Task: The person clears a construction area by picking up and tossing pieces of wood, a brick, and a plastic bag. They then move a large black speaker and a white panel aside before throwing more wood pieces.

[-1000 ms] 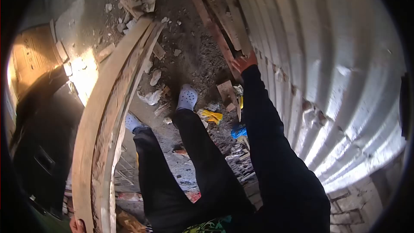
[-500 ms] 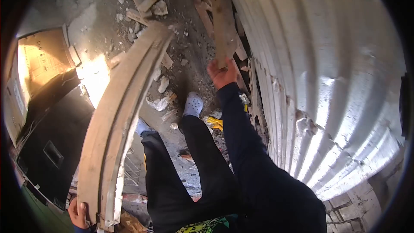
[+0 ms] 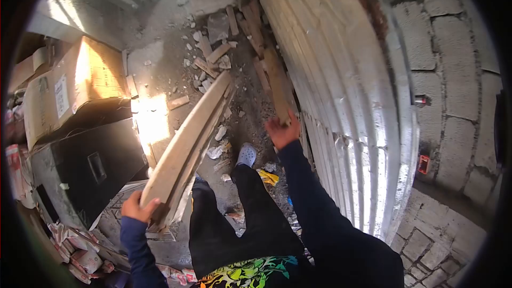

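Note:
My left hand is closed around the near end of several long wooden boards, stacked together and slanting up and away to the right. Their far end reaches over the rubble-strewn floor. At the lower end of another wooden plank, my right hand has its fingers wrapped about the wood. That plank lies beside the corrugated metal sheet, pointing away from me. My feet stand between the two, one in a pale clog.
A corrugated metal sheet stands close on my right, before a block wall. On the left are a cardboard box and a black panel-sided case. Broken wood, stones and a yellow scrap litter the ground.
The view has swung, showing more of the wall and box. My left hand and its boards appear higher and farther right in view. My right hand stays at the plank's end.

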`<move>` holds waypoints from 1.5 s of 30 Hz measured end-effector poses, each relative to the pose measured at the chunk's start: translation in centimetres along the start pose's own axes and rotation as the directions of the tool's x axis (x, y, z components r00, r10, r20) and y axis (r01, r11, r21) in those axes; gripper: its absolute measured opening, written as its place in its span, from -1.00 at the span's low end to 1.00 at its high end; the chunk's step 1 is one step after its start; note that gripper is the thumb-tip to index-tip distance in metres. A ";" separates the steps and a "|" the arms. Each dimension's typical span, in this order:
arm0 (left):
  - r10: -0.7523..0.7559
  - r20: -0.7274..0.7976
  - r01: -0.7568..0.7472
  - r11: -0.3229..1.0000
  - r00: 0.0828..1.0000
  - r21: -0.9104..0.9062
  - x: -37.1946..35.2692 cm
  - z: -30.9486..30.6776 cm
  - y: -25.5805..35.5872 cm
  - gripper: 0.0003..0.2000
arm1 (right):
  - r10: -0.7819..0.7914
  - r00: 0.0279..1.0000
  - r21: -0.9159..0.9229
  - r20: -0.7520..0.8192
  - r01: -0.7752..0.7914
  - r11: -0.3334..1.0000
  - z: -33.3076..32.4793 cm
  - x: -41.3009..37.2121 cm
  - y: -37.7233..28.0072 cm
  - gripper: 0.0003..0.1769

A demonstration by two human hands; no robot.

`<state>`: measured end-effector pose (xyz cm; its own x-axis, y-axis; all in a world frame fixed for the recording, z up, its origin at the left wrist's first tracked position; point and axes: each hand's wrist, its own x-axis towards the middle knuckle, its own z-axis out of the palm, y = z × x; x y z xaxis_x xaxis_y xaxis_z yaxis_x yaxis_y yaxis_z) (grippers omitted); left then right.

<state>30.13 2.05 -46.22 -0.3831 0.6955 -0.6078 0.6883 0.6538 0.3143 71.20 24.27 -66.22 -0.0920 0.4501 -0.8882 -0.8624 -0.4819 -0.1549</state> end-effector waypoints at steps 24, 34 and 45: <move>-0.116 0.114 0.122 0.992 0.987 -0.041 -24.6 -7.8 -11.3 -0.44 | -0.066 0.768 -0.721 -0.637 -0.564 0.402 -28.8 -22.5 6.8 -0.39; -0.308 0.062 0.289 0.934 0.949 0.211 -25.4 -5.5 -15.9 -0.41 | -0.551 0.831 -0.957 -0.070 -0.211 -0.197 -25.4 -20.0 9.6 0.19; -0.165 0.118 0.115 0.931 0.979 0.346 -25.7 -6.3 -13.6 -0.50 | -0.227 0.777 -0.790 -0.587 -0.490 0.369 -25.0 -14.6 11.5 -0.23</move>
<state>26.73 -22.78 -30.25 -0.4158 0.5380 -0.7333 0.8100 0.5856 -0.0296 75.06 -6.61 -65.82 0.4162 0.0175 -0.9091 0.1205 -0.9921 0.0361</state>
